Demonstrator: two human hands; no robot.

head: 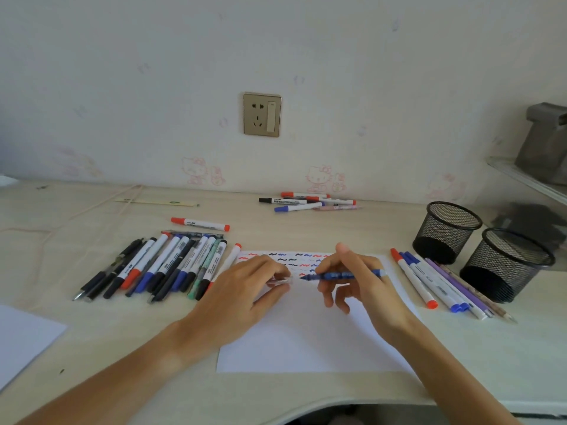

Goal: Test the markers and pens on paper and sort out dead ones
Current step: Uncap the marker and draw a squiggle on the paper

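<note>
My right hand (pixel 352 277) grips a blue pen (pixel 343 275), tip pointing left over the paper (pixel 306 342), just beside the red, blue and black squiggles (pixel 285 259). My left hand (pixel 245 289) pinches a small clear cap (pixel 280 281) above the sheet. Untested batch (pixel 159 265) lies left of the paper; a second row (pixel 435 280) right, near two mesh cups (pixel 478 250). A small pile (pixel 306 202) sits by the wall.

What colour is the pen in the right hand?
Blue. The pen held by the right hand shows in the head view, its only view.
</note>
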